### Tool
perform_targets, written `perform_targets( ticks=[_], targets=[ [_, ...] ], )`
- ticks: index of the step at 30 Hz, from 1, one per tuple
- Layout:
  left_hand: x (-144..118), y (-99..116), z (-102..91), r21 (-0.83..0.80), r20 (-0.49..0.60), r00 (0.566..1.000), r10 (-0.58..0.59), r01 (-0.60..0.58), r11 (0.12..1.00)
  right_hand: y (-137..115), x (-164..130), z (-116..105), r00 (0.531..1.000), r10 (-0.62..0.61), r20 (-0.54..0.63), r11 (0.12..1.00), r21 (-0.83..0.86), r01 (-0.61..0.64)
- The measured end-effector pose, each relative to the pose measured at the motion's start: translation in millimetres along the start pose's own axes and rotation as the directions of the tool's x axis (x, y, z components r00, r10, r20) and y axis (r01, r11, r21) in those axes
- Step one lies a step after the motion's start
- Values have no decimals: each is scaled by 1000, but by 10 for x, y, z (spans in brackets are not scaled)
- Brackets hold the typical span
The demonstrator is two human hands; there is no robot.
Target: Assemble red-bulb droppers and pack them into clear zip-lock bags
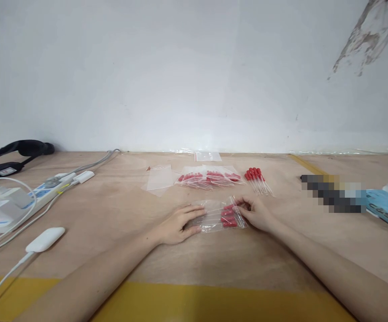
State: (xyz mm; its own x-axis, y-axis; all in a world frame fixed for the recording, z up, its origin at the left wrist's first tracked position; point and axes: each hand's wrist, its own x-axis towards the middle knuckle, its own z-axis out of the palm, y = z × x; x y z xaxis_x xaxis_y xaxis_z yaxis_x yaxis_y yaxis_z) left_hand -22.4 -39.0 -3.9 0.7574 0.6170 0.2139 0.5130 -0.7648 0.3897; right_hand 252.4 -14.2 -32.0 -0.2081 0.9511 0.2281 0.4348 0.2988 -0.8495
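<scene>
A clear zip bag lies flat on the table in front of me. Inside are several droppers with red bulbs, their bulbs at the right end and their thin pale stems pointing left. My left hand rests at the bag's left end, thumb and fingers spread apart and touching its edge. At the right end, my right hand pinches the bag's edge by the zip strip. Just beyond the bag, more filled bags overlap in a row. To their right, loose red-bulbed droppers lie fanned out.
Flat bags lie at the back left, another bag by the wall. On the left are a power strip, cables, a white device and a black strap. A blue packet and a blurred dark object lie right.
</scene>
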Motion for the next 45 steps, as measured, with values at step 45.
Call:
perform_targets(
  ticks=[45],
  targets=[
    [-8,-21,10,-14,13,1000,-7,7,1000,-8,614,-609,869,199,-452,968,-44,-245]
  ],
)
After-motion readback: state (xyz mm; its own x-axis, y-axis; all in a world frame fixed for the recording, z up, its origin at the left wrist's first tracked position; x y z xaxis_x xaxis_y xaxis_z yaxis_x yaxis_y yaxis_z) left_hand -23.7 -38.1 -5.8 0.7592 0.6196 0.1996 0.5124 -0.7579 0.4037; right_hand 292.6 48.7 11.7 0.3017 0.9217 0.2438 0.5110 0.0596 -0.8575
